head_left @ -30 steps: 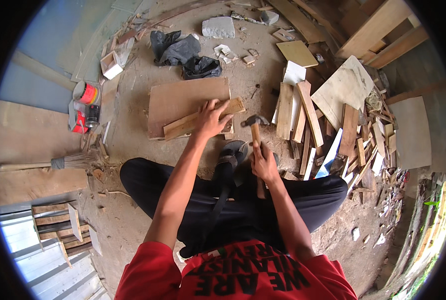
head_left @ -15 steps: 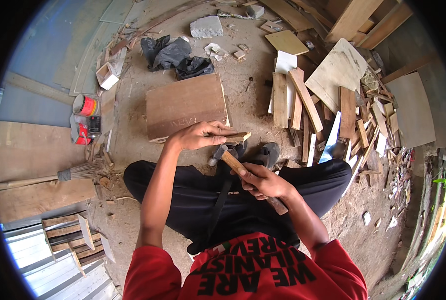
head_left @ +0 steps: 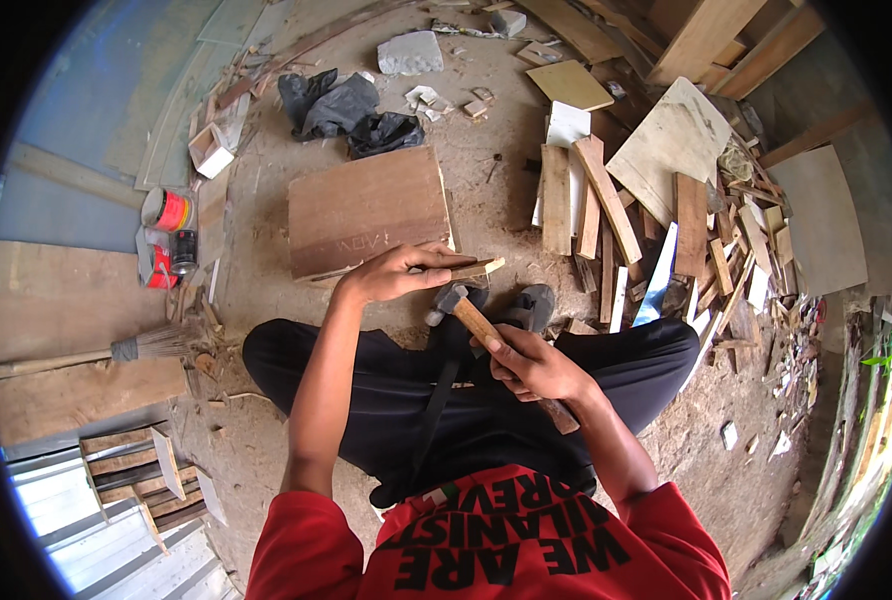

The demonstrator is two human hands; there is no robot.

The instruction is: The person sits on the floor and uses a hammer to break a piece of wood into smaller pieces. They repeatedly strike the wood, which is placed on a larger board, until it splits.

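My left hand (head_left: 398, 273) is closed on a small wooden piece (head_left: 479, 268), held flat with its pale end sticking out past the fingertips. In my right hand (head_left: 534, 362) is a hammer (head_left: 477, 320), gripped around the wooden handle. Its metal head sits just below the wooden piece, close to it; whether they touch I cannot tell. Just beyond my left hand a brown wooden box or panel (head_left: 368, 212) rests on the ground. Both hands are above my feet, between my bent knees.
At the right lies a heap of wood offcuts (head_left: 606, 200) with a handsaw blade (head_left: 658, 275) among them. Black plastic bags (head_left: 336, 105) and a pale block (head_left: 410, 54) lie farther off. Paint cans (head_left: 169, 210) and a broom (head_left: 151, 345) are at the left.
The wooden piece has tilted slightly, its outer end a little higher. The hammer head has shifted slightly right and up. Both hands keep their grips.
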